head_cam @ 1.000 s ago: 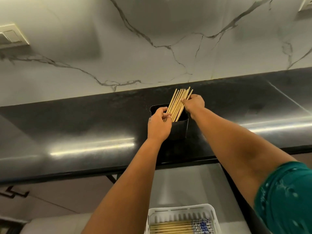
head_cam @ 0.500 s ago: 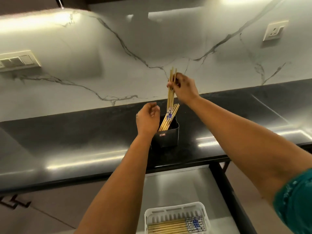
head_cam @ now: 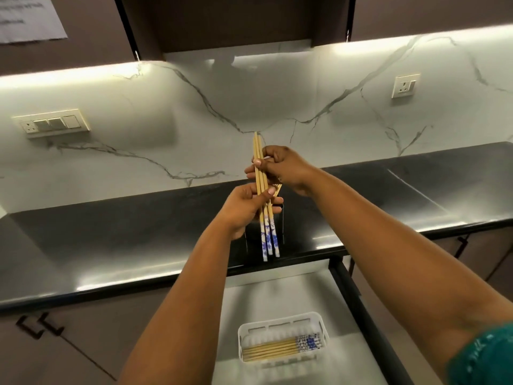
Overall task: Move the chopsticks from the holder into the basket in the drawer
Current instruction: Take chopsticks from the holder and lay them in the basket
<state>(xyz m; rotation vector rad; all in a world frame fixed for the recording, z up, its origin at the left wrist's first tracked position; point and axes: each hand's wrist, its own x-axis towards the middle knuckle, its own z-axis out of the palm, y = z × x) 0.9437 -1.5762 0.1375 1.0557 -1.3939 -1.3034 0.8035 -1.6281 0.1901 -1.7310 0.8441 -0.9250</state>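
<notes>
Fingers of the right hand [head_cam: 280, 169] pinch the bare upper ends of three bamboo chopsticks with blue-and-white patterned ends [head_cam: 266, 207], while the left hand [head_cam: 247, 208] clasps them mid-shaft, nearly upright over the glossy black tabletop [head_cam: 116, 232]. Behind, more sticks remain in the dark holder [head_cam: 280, 218]. Risk: a loosened grip lets one slide out, missing the white slotted plastic basket [head_cam: 283, 323] in the open drawer [head_cam: 277, 290] below.

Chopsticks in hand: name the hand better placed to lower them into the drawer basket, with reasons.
Left, probably. The left hand grips the chopsticks lower, near their middle, nearer the basket; the right hand only pinches near the top.
</notes>
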